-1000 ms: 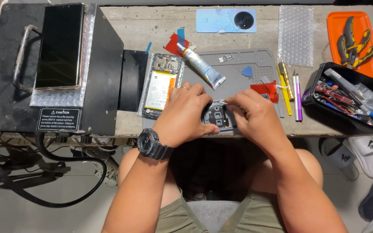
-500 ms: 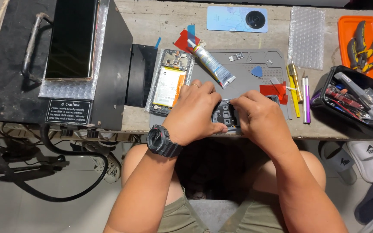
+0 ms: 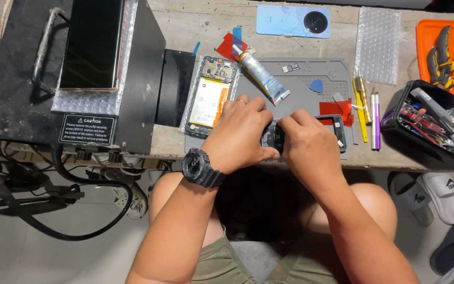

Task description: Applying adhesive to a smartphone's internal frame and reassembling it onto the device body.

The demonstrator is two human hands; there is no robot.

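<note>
At centre frame I pinched the small dark phone part [image 3: 275, 138] between my left hand [image 3: 240, 134] and right hand [image 3: 311, 150], now drawn closer together than a second before, over the grey mat [image 3: 300, 84].

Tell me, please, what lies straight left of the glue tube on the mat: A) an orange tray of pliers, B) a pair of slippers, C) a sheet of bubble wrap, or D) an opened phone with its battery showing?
D: the opened phone, battery exposed, lies just left of the glue tube, beyond the left hand.
</note>
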